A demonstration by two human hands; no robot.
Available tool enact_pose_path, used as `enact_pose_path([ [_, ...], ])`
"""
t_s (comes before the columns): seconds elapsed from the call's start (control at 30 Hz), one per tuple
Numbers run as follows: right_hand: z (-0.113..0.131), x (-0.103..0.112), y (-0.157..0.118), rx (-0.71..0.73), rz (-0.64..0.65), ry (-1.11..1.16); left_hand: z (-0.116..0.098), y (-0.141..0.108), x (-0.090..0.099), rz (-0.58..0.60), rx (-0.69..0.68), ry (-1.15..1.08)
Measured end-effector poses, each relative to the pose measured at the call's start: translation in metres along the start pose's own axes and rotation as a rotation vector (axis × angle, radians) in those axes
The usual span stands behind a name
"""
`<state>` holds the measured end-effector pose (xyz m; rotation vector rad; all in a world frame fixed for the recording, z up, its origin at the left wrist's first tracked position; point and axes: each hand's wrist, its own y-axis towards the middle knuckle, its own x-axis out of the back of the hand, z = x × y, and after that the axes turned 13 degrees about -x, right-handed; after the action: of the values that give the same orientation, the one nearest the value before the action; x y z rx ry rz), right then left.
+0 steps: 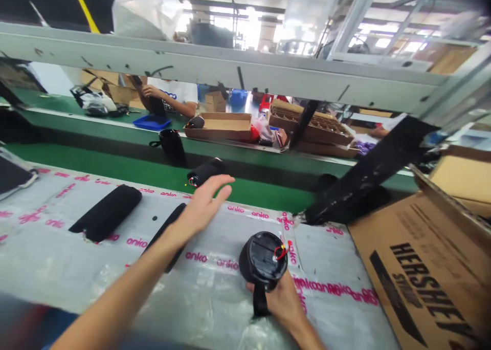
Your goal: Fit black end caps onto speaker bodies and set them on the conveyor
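My right hand is wrapped round a black cylindrical speaker body, its round end tilted up toward me. Red wires with a yellow tip stick out of that end, and a black strap loop hangs at its near side. My left hand reaches forward over the table's far edge, fingers stretched out and holding nothing. Just beyond it, a second black speaker body lies on the green belt; whether they touch I cannot tell. Beneath my left forearm lies a black cylinder, partly hidden. Another black fabric-covered cylinder rests farther left.
The worktable has a plastic cover with pink print. Along the green belt stands a black cylinder with a strap. A Hershey carton and slanted black post are at right. A co-worker's hands are across the belt.
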<state>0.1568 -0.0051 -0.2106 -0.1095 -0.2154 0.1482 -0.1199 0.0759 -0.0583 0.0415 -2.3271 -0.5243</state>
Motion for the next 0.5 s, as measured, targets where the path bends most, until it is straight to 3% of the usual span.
enact_pose_path([
  [0.13,0.030,0.008,0.033,0.007,0.137,-0.019,0.076,0.055,0.034,-0.007,0.256,0.217],
  [0.27,0.073,0.016,0.105,0.039,0.205,-0.030,0.131,0.068,0.042,0.044,0.443,0.298],
  [0.37,0.102,0.002,0.172,0.091,0.164,0.000,0.148,0.065,0.049,0.037,0.467,0.291],
  [0.5,0.124,-0.028,0.237,0.157,0.064,0.055,0.140,0.065,0.067,-0.094,0.402,0.308],
])
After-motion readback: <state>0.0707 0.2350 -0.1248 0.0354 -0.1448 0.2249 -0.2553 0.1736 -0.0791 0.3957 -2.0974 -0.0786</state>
